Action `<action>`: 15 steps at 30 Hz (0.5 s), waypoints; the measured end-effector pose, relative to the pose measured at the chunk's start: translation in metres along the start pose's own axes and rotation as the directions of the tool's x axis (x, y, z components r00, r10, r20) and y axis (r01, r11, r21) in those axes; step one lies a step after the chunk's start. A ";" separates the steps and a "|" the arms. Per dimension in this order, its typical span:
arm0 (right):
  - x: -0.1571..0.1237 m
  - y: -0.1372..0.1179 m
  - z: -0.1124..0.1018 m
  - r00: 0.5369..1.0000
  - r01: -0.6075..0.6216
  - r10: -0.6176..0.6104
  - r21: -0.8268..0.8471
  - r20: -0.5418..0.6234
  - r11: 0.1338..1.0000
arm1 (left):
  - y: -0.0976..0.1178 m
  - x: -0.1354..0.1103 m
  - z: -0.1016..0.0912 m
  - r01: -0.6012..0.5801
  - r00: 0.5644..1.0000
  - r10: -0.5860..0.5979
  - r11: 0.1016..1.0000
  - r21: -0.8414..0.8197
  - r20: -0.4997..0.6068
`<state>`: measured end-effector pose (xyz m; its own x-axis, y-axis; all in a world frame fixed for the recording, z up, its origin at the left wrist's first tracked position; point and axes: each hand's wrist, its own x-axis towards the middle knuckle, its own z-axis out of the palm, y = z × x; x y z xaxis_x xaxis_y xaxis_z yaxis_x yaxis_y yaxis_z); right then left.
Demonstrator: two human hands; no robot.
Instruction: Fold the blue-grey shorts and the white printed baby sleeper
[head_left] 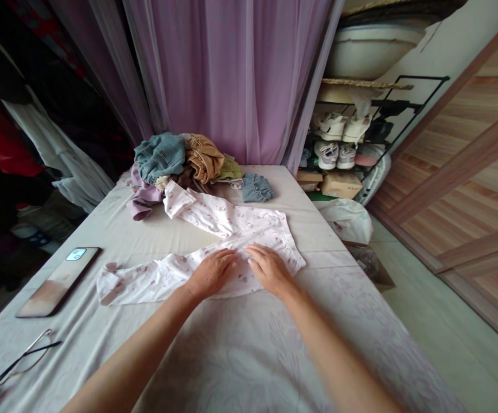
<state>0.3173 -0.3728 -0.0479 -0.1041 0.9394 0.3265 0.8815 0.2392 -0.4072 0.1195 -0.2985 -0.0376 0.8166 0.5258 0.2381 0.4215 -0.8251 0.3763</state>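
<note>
Head view: the left hand (211, 274) and right hand (270, 268) lie flat on a pale floral baby sleepsuit (232, 221), fingers spread and almost meeting, clamped on nothing. The sleepsuit is laid out across a sheet-covered bed (343, 338). Beyond the sleepsuit sit a heap of clothes (167, 160) and a small denim garment (257, 188). Left of it lie what seems to be a phone (58, 282) and eyeglasses (20, 361).
</note>
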 end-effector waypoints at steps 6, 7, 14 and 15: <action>0.011 0.006 0.006 0.962 -0.114 0.179 -0.294 0.204 0.949 | 0.000 0.017 0.032 0.198 0.979 -0.204 0.942 0.269 -0.005; 0.006 0.014 0.001 0.955 -0.132 0.208 -0.323 0.213 0.937 | -0.002 0.014 0.032 0.212 0.976 -0.218 0.931 0.296 -0.010; -0.019 0.048 -0.023 0.903 -0.287 0.388 -0.414 0.183 0.864 | -0.013 -0.005 0.020 0.259 0.962 -0.273 0.903 0.342 -0.009; -0.019 0.046 -0.023 0.898 -0.308 0.405 -0.414 0.171 0.857 | -0.013 -0.006 0.019 0.270 0.958 -0.286 0.900 0.341 -0.003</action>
<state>0.3700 -0.3850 -0.0530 0.1850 0.9826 -0.0173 0.9778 -0.1858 -0.0964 0.1171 -0.2946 -0.0613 0.6610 0.7403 0.1230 0.7343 -0.6718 0.0975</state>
